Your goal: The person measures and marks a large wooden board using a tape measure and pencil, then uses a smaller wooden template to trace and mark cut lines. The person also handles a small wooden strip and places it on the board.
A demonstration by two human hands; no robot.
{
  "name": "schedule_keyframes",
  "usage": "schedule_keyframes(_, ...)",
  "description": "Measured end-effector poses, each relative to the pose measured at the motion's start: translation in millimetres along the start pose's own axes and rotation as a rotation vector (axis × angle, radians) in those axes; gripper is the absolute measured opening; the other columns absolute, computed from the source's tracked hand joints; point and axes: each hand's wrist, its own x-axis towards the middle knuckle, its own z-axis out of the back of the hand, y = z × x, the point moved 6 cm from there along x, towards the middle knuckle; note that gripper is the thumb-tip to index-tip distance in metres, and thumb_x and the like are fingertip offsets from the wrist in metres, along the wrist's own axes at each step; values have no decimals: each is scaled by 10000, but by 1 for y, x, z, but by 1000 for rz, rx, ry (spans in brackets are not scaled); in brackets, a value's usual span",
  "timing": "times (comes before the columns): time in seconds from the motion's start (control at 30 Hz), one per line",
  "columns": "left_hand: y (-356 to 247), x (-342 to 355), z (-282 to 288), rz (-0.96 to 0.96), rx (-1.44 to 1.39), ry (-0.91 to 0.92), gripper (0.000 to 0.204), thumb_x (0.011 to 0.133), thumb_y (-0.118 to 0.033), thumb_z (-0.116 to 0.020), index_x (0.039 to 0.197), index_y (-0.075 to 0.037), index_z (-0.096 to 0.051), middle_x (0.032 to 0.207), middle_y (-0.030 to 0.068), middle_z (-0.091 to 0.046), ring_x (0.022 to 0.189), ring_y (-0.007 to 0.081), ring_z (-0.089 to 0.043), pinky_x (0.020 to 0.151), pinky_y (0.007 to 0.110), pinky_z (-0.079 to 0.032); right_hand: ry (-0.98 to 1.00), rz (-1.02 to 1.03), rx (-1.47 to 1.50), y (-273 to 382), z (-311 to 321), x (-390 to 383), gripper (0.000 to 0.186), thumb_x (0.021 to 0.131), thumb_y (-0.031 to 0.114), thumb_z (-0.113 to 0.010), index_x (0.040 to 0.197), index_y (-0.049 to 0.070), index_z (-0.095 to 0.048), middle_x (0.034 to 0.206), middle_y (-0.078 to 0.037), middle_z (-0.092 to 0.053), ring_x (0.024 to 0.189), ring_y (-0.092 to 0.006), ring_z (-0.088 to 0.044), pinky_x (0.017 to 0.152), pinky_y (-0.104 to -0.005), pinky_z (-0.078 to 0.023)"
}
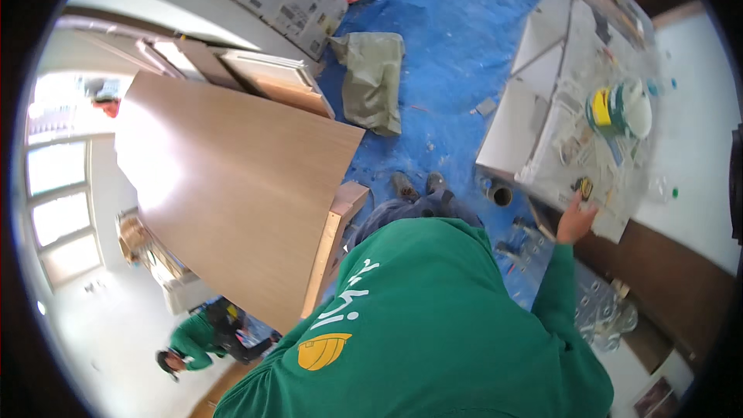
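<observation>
Left hand out of sight, hidden behind green hoodie (433, 325). Right hand (575, 222) reaching to cluttered white cabinet (542, 85), fingers by small yellow-black object (586, 186); grip hard to tell, too small.

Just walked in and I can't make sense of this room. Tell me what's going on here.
A person in a green sweatshirt stands on a blue floor sheet beside a large wooden panel resting on a trestle. Their right hand reaches out to a small yellow and black object on the cluttered, plastic-covered top of a white cabinet. The left hand is out of view. A second person in green crouches at lower left. A grey-green sack lies on the sheet.
</observation>
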Motion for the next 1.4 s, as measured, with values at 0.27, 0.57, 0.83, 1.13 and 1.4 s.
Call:
schedule_keyframes(0.27,8,5,-53,21,-258,-83,429,1042,-334,-682,1304,-1,-746,1227,230,-779,1111,295,-741,969,434,-568,1303,285,-51,69,-17,-209,315,1095,288,-606,1167,-7,-689,1110,-217,-733,1061,-371,-702,941,-486,-537)
schedule_keyframes(0.57,-26,-4,-99,61,-348,-85,425,1034,-343,-676,1279,-5,-759,1227,244,-776,1115,321,-750,979,444,-571,1299,207,97,86,-91,-166,350,1085,309,-599,1154,-17,-706,1078,-225,-748,1011,-383,-713,899,-487,-546)
schedule_keyframes(0.83,-80,-8,-119,96,-292,-98,424,1027,-351,-670,1256,-9,-770,1227,256,-774,1120,345,-757,987,453,-574,1297,225,220,0,-94,-90,382,1076,328,-594,1142,-26,-721,1051,-232,-760,966,-394,-722,862,-487,-553)
schedule_keyframes(1.13,-130,-8,-148,29,-124,-45,423,1019,-359,-663,1231,-13,-782,1227,270,-772,1124,371,-766,997,463,-577,1523,826,-207,213,-74,16,335,1043,258,-579,971,-34,-725,911,-303,-727,859,-517,-703,792,-585,-551)
schedule_keyframes(1.4,-175,28,-131,-24,-294,-183,395,998,-302,-671,1232,-6,-788,1179,260,-791,1058,380,-786,966,447,-584,1177,1090,292,455,-145,19,385,1101,390,-636,1034,20,-713,867,-237,-736,806,-449,-714,732,-512,-548)
